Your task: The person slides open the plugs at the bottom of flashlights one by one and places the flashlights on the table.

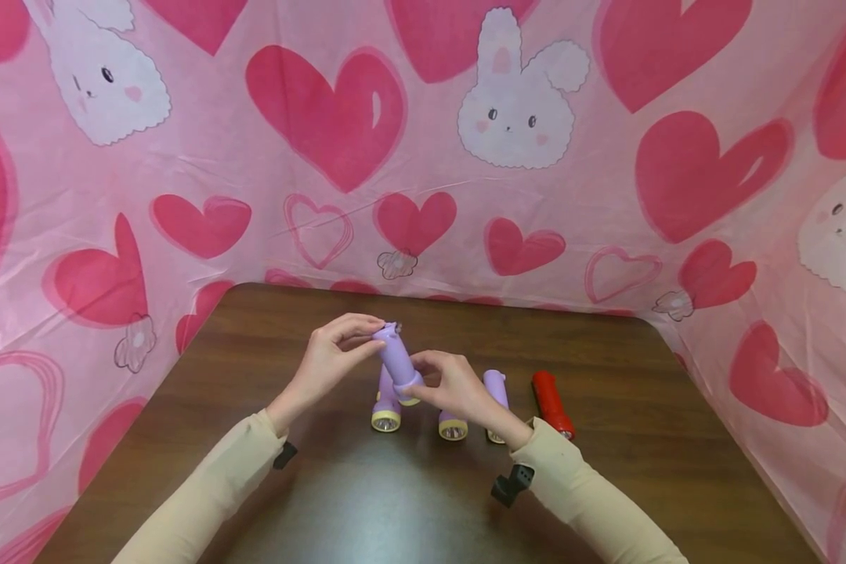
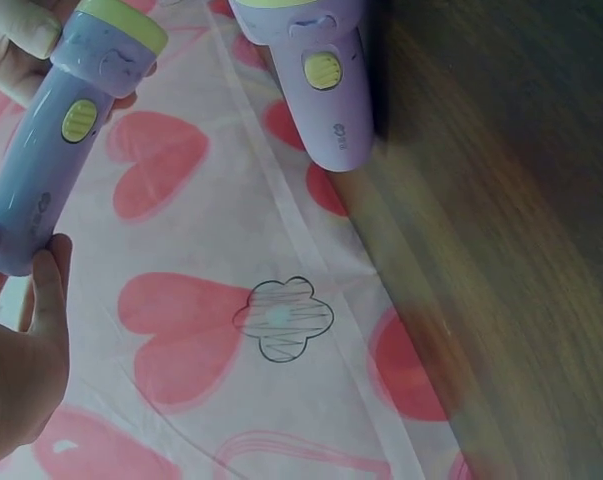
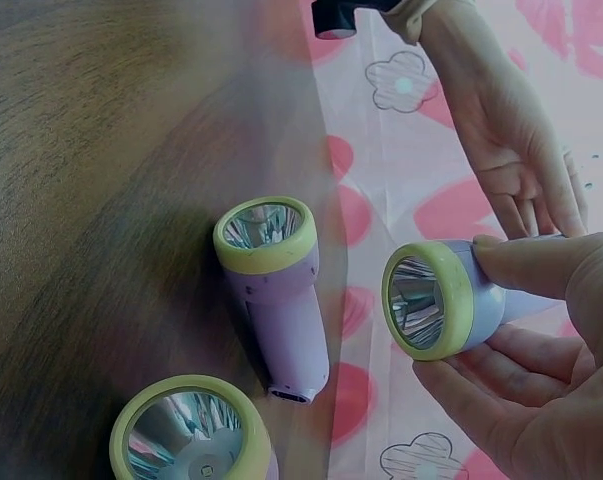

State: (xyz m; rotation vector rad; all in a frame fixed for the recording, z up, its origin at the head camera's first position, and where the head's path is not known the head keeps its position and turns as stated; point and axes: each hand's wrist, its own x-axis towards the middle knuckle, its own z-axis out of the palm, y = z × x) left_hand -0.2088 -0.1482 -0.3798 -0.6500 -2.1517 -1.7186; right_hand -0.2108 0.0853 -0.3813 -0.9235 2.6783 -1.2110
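Nearest the viewer, two cream sleeves [image 1: 204, 478] reached in over the table, a black wrist camera [image 1: 513, 486] at the right cuff. Beyond the cuffs, both hands grasped one lilac flashlight [image 1: 397, 357], raised above the tabletop and tilted. The left hand [image 1: 330, 352] pinched its tail between thumb and fingers; the right hand [image 1: 458, 384] gripped its wider head, thumb on one side and fingers on the other. On the barrel sat a yellow slide switch [image 2: 79, 120], and a yellow rim [image 3: 458, 305] ringed the clear lens.

The casing seemed to be hard, glossy plastic, so it would probably handle as light and stiff, a little slippery along the smooth barrel. The flared collar behind the rim looked the surest place to hold; the lens was likely the part most easily scratched.

Below and beside it lay a purple flashlight [image 1: 386, 413], a second purple flashlight [image 1: 453, 427] mostly hidden by the right hand, a third lilac flashlight [image 1: 495, 384] and, farthest right, a red flashlight [image 1: 551, 403]. Past the dark wood-grain table [image 1: 268, 321] hung a pink heart-and-rabbit backdrop [image 1: 430, 141].
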